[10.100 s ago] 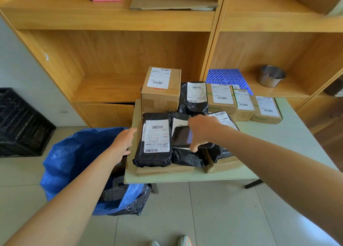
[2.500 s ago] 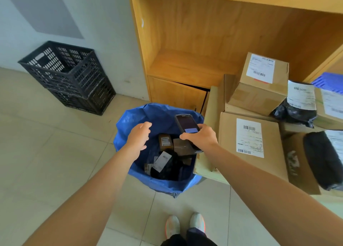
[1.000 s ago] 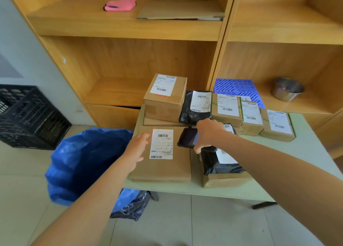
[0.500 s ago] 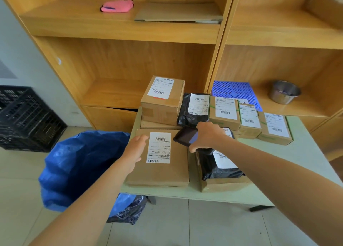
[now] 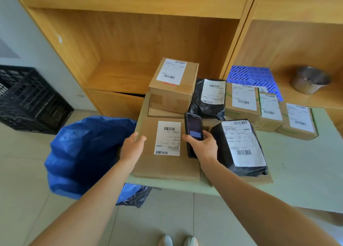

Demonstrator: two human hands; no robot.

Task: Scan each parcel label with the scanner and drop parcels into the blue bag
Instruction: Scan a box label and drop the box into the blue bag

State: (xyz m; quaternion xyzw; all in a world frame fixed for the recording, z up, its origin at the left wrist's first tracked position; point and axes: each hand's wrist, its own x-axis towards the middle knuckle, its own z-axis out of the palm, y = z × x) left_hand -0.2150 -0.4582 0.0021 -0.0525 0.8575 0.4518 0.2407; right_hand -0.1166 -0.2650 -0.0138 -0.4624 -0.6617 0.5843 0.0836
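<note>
A flat cardboard parcel [image 5: 167, 164] with a white barcode label lies at the table's front left corner. My left hand [image 5: 132, 148] grips its left edge. My right hand [image 5: 203, 147] holds the black handheld scanner [image 5: 193, 132] upright over the parcel's right side, screen facing me. A black poly-bag parcel [image 5: 239, 149] lies right of the scanner. Behind stand a taller cardboard box [image 5: 172, 86], another black bag parcel [image 5: 207, 99] and three small boxes [image 5: 241, 100]. The blue bag [image 5: 83, 153] stands open on the floor left of the table.
The pale green table [image 5: 297, 171] stands against wooden shelving [image 5: 130, 60]. A black plastic crate [image 5: 27, 100] sits on the floor at left. A blue plastic mat [image 5: 248, 74] and a metal bowl [image 5: 310, 80] rest on the right shelf. My shoes [image 5: 176, 241] show below.
My left hand has closed on the flat parcel's left edge. The scanner has drawn back toward me and now stands upright beside the label. The view has come closer to the table.
</note>
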